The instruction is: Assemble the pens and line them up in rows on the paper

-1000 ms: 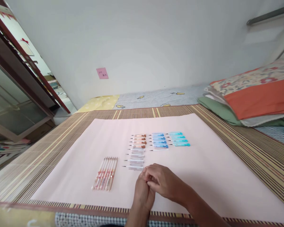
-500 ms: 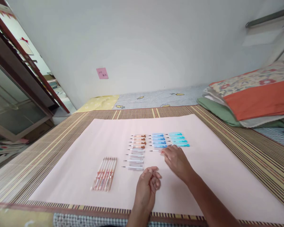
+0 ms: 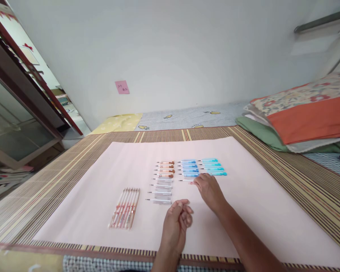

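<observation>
My right hand is above the sheet, its fingers pinched at the right end of a slim white pen refill with a dark tip pointing left. A small pinkish piece shows beside the refill, partly covered by my fingers. My left hand rests lower on the sheet, fingers loosely curled with nothing visible in them. Left of it, grey refills lie in a column under brown ones. Blue refills and turquoise ones lie just beyond my right hand. Several pens with red-patterned barrels lie side by side at left.
A pale pink sheet covers much of the striped mat. Folded bedding is piled at the right. A white wall with a pink note rises behind. A glass-panelled door stands at left.
My right hand has shifted slightly, with its forearm swinging a little left; more of the pinkish piece shows beside the refill. My left hand stays in place.
</observation>
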Action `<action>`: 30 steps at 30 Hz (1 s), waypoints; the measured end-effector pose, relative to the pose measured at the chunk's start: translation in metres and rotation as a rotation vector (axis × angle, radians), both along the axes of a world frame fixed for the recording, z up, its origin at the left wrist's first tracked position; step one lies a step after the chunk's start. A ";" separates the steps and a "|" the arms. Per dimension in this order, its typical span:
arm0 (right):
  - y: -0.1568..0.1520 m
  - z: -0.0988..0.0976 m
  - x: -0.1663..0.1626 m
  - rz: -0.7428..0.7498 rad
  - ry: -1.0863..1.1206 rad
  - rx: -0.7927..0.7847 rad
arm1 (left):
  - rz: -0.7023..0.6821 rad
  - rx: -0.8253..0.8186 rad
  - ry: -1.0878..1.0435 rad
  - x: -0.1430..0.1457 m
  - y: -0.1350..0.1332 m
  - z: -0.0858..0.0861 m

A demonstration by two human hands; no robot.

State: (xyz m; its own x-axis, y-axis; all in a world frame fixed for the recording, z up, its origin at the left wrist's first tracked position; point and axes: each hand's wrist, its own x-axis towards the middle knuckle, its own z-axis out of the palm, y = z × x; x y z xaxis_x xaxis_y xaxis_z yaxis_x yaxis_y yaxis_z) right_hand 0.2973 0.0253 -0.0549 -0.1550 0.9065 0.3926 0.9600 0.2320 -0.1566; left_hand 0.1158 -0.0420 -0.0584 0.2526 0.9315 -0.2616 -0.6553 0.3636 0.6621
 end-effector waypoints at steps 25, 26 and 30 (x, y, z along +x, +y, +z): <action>0.006 -0.008 -0.002 -0.017 0.029 0.162 | -0.004 0.002 0.007 0.001 0.000 -0.001; 0.005 -0.008 -0.001 -0.017 0.045 0.161 | -0.004 0.000 0.007 0.001 0.000 -0.001; 0.001 -0.006 0.006 -0.008 0.107 0.133 | 0.001 -0.003 0.010 0.001 0.000 0.001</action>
